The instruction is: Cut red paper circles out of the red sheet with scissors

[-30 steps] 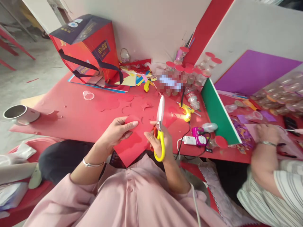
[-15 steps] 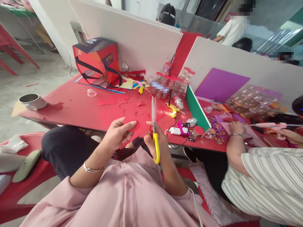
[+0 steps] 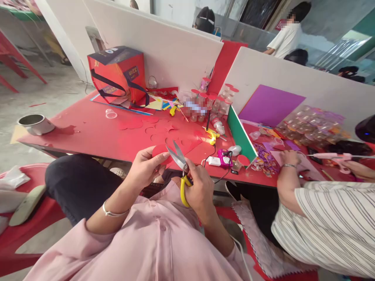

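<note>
My left hand (image 3: 144, 168) pinches a small rounded piece of red paper (image 3: 159, 150) between thumb and fingers, just off the table's front edge. My right hand (image 3: 200, 186) is wrapped round a pair of scissors (image 3: 184, 186) with yellow handles. Their two blades are spread apart and point up and left, with the tips close to the paper's right edge. Whether a blade touches the paper I cannot tell. Behind both hands, red paper sheets with round cut-outs (image 3: 158, 134) lie on the red tabletop (image 3: 79, 136).
A metal cup (image 3: 36, 125) stands at the table's left end, a red bag (image 3: 117, 78) at the back. Yellow glue gun (image 3: 211, 136), clear cups with red discs (image 3: 202, 105) and a green divider (image 3: 241, 136) are to the right. Beyond it, a co-worker's hand (image 3: 290, 158) rests near paper.
The scissors have swung from upright to leaning left, and their blades have opened beside the paper. Less red paper shows below my left hand, which has barely moved.
</note>
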Demonstrator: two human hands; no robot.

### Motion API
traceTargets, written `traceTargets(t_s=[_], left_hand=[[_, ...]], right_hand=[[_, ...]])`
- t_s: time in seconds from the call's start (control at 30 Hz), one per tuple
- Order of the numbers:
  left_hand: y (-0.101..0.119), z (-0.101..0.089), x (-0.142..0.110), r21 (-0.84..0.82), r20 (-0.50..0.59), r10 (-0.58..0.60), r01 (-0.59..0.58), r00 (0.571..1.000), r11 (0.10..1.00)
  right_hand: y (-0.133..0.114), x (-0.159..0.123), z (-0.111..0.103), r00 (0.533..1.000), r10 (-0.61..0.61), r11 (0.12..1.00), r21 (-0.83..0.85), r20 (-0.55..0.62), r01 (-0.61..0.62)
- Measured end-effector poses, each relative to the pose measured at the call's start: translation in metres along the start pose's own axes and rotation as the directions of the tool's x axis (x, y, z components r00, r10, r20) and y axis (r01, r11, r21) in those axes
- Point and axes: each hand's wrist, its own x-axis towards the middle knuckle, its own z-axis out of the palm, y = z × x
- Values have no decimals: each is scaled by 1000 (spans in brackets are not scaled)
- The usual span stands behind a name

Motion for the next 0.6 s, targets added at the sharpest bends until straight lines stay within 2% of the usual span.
traceTargets(t_s=[0.2,0.6], left_hand=[[-5,-5,-1,-39,41,-26,27,999,999],[-7,-7,-3,-42,76,-35,38,996,998]], right_hand=[[-3,3,-3,997,-63,995,-83,-33,60],[-3,5,-4,994,-92,989,-123,-54,85]])
